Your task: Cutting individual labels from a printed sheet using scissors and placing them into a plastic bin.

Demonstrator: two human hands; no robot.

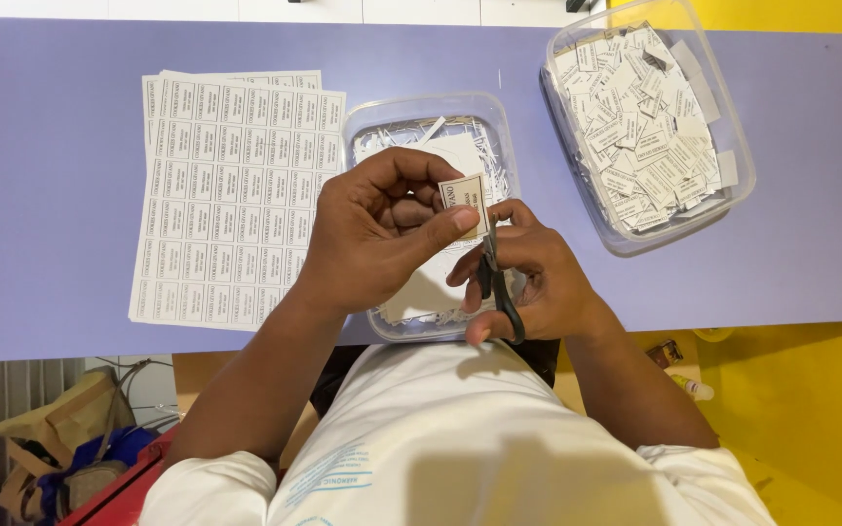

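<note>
Nearest the camera is the person's white shirt (460, 438), with both forearms reaching up from it over the lavender bench (41, 195). At the far left on the bench lies a stack of printed label sheets (231, 195), flat and uncut. Next comes the left hand (377, 229), curled, its thumb and fingertips pinching a small cut paper label (467, 200). The label stands nearly upright above the middle container, its long axis running up and slightly rightward, just above the thumb tip. Beneath both hands sits a clear plastic container of paper trimmings (421, 127). The right hand (528, 278) closes around black scissors (497, 282), fingers through the handles, blades pointing up toward the label's lower edge. Far right, a second clear container holds a heap of cut labels (650, 122).
</note>
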